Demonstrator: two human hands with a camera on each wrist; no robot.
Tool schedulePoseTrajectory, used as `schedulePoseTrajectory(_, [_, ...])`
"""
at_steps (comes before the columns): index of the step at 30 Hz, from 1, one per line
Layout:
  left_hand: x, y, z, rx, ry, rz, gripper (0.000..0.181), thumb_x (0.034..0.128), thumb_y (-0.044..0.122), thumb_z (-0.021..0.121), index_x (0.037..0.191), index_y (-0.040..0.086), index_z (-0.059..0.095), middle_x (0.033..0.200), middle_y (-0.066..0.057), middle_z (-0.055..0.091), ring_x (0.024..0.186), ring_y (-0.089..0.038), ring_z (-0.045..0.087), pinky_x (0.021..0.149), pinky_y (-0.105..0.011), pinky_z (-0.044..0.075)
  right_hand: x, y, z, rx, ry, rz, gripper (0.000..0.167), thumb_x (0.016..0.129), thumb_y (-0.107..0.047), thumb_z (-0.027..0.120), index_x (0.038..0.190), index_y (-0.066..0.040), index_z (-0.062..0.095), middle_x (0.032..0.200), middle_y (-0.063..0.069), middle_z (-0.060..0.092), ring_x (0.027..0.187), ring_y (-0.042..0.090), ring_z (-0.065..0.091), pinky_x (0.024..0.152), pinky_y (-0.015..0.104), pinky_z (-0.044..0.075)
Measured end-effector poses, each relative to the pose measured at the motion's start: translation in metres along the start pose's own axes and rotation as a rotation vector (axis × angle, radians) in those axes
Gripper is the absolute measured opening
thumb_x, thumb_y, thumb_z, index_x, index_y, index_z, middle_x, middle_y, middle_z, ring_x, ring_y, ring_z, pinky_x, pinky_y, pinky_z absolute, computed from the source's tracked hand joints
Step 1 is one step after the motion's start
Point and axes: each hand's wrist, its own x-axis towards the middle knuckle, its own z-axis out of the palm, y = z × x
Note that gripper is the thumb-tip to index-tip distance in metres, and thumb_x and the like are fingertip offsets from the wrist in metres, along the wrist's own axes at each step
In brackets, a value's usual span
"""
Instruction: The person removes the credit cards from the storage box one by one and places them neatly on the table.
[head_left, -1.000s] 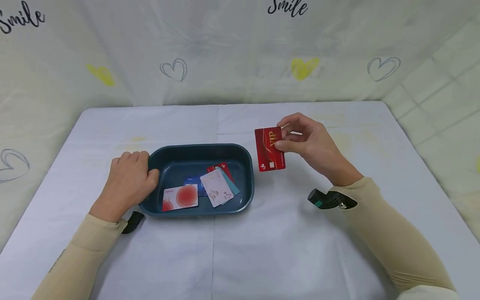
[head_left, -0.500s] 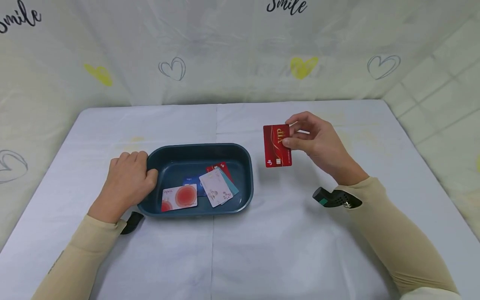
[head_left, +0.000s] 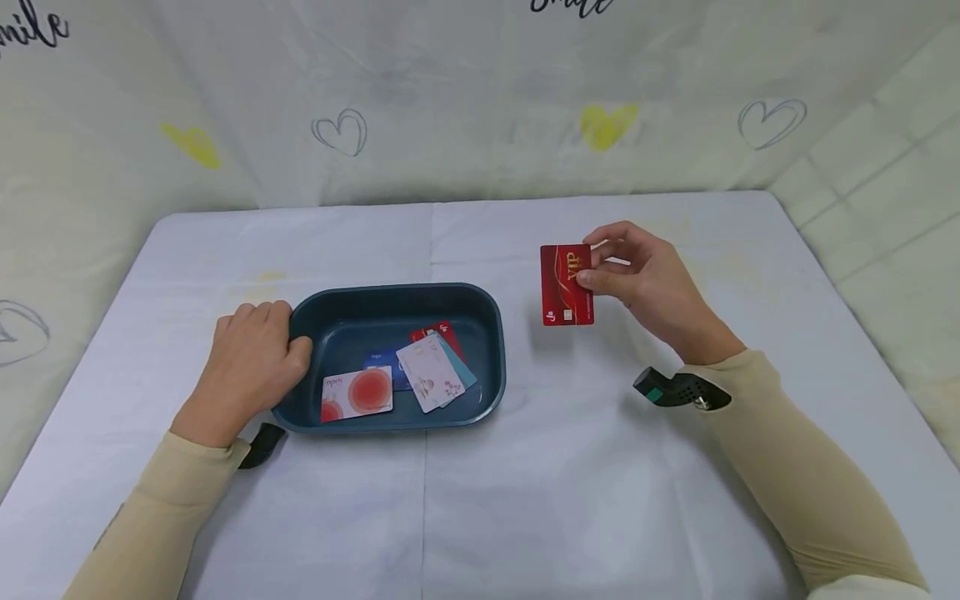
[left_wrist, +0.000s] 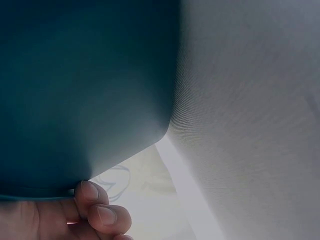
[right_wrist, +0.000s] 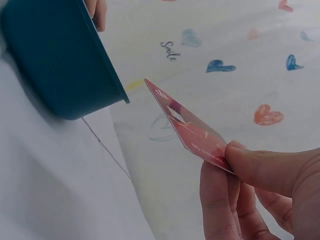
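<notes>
We see the right hand [head_left: 637, 279] right of the frame's middle, pinching a red card [head_left: 564, 300] in the air over the white surface [head_left: 525, 500]. Left of the middle sits a dark blue tray [head_left: 348, 333], and the left hand [head_left: 251, 358] grips its left rim. In the tray's lower left we spot a spotted card [head_left: 367, 392] partly over a blue card [head_left: 381, 360]. Right of them, a flowery card [head_left: 429, 373] lies on a teal card [head_left: 460, 369] and another red one.
</notes>
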Motion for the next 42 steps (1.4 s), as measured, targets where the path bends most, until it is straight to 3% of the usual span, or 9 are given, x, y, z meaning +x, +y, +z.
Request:
schedulePoseTrajectory(6, [-0.002, -0.003, -0.001, 0.005, 0.028, 0.020, 0.018, 0.0867, 0.015, 0.046, 0.073, 0.004, 0.046, 0.063, -0.009, 0.042, 0.062, -0.027, 0.040, 0.060, -0.037, 0.028, 0.004, 0.003, -0.002, -0.042, 0.018, 0.019, 0.035, 0.094, -0.013, 0.073, 0.127, -0.014, 0.059, 0.104, 0.003, 0.060, 0.093, 0.016, 0.069, 0.083, 0.021, 0.060])
schedulePoseTrajectory(13, [-0.002, -0.003, -0.004, 0.001, 0.026, 0.023, 0.018, 0.0872, 0.016, 0.045, 0.074, 0.004, 0.046, 0.064, -0.009, 0.043, 0.064, -0.028, 0.041, 0.062, -0.038, 0.029, 0.007, 0.007, -0.004, -0.009, 0.019, 0.035, 0.035, 0.094, -0.012, 0.073, 0.126, -0.013, 0.059, 0.103, 0.003, 0.060, 0.091, 0.016, 0.068, 0.081, 0.021, 0.059])
schedulePoseTrajectory(20, [-0.002, -0.003, -0.006, -0.003, 0.028, 0.016, 0.018, 0.0869, 0.015, 0.044, 0.073, 0.004, 0.046, 0.063, -0.010, 0.043, 0.063, -0.028, 0.041, 0.061, -0.037, 0.028, 0.011, 0.010, -0.009, -0.026, 0.043, 0.038, 0.036, 0.094, -0.015, 0.074, 0.127, -0.015, 0.060, 0.108, 0.002, 0.061, 0.098, 0.017, 0.064, 0.081, 0.019, 0.059])
schedulePoseTrajectory(33, [-0.005, -0.004, -0.009, -0.007, 0.021, 0.006, 0.019, 0.0871, 0.015, 0.045, 0.075, 0.002, 0.048, 0.064, -0.010, 0.044, 0.064, -0.029, 0.042, 0.060, -0.038, 0.029, 0.017, 0.018, -0.012, 0.054, 0.034, 0.065, 0.034, 0.092, -0.010, 0.076, 0.122, -0.012, 0.061, 0.100, 0.000, 0.064, 0.096, 0.015, 0.063, 0.079, 0.021, 0.059])
schedulePoseTrajectory(42, [-0.004, -0.002, -0.009, 0.001, 0.034, 0.016, 0.018, 0.0868, 0.015, 0.046, 0.073, 0.003, 0.047, 0.063, -0.010, 0.043, 0.062, -0.028, 0.041, 0.059, -0.036, 0.029, 0.019, 0.027, -0.012, -0.074, 0.027, 0.118, 0.035, 0.091, -0.013, 0.077, 0.121, -0.014, 0.060, 0.097, -0.002, 0.064, 0.085, 0.013, 0.066, 0.079, 0.022, 0.060])
